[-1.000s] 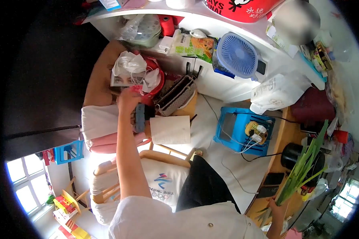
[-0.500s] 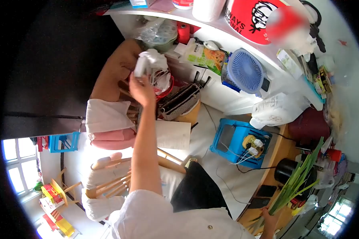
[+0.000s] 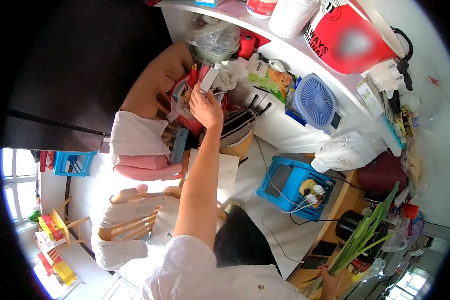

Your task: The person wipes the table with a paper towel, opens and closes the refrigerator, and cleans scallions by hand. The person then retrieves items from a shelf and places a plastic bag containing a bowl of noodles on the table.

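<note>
My left hand [image 3: 205, 109] reaches out over a red basin [image 3: 186, 121] on a chair. Its fingers are closed on a small white box [image 3: 209, 81]. Beneath it the basin holds a jumble of small items, partly hidden by my hand. A crumpled white plastic bag [image 3: 231, 73] lies just beyond the box. At the lower right, my right hand [image 3: 329, 281] is wrapped around the stems of a bunch of long green leaves [image 3: 362, 237]. A patterned brown bag [image 3: 236, 127] sits beside my left wrist.
A blue plastic stool [image 3: 280, 182] stands on the floor with a power strip [image 3: 312, 192] and trailing cords. A blue fan [image 3: 315, 101] and a white jug [image 3: 345, 152] are near the white cabinet. Above, a red bucket [image 3: 330, 45] stands on the shelf. A wooden chair [image 3: 135, 227] is at the left.
The white plastic bag, earlier right at my left hand, now lies behind the box, exposing the basin's contents. My right hand still grips the leaves. The view has shifted slightly.
</note>
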`<state>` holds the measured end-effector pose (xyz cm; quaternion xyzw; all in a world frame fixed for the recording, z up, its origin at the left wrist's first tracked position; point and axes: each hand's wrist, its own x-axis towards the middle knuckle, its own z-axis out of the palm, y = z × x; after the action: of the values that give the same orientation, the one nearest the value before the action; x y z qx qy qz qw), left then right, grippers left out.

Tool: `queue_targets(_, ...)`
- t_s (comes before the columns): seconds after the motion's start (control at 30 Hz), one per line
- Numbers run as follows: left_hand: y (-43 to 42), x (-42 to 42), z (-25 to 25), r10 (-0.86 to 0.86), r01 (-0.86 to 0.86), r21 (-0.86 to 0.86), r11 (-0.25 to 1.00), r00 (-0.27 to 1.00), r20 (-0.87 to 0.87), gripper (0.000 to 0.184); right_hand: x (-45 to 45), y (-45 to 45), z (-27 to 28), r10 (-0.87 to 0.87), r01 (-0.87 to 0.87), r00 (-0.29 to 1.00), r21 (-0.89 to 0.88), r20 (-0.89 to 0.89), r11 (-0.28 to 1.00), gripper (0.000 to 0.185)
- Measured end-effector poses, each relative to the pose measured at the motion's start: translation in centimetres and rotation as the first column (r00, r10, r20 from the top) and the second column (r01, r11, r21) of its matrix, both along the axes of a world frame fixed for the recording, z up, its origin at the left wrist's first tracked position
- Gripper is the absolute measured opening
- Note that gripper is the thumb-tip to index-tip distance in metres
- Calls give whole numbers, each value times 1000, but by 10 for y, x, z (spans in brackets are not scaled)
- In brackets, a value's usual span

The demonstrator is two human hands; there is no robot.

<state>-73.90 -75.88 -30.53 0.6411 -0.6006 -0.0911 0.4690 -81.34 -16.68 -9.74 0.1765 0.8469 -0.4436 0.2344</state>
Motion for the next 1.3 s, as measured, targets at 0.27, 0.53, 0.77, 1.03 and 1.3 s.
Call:
queue_targets(0.27,-7,23,7,-177,176,79,981,984,-4,42,8,-10,3,177,-173,982,64,-64,983,65)
queue_targets(0.53,-42,57,-5,-144,151,144,978,988,-56,41,6,11,0,110,-107,994,184,-2,977,56)
queue_targets(0.77,-105,116,-22,127,32,519,854,955,-269,39,5,23,-5,84,-80,996,98,-43,992,51)
queue_targets(1.03,-47,45,6,-275,304,-135,943,941,196,25,5,4,5,25,-24,996,18,-81,1000,25)
queue_targets(1.3,-51,-48,-33,-534,312,434,845,513,672,32,-1,37,-12,127,-129,992,201,23,971,30)
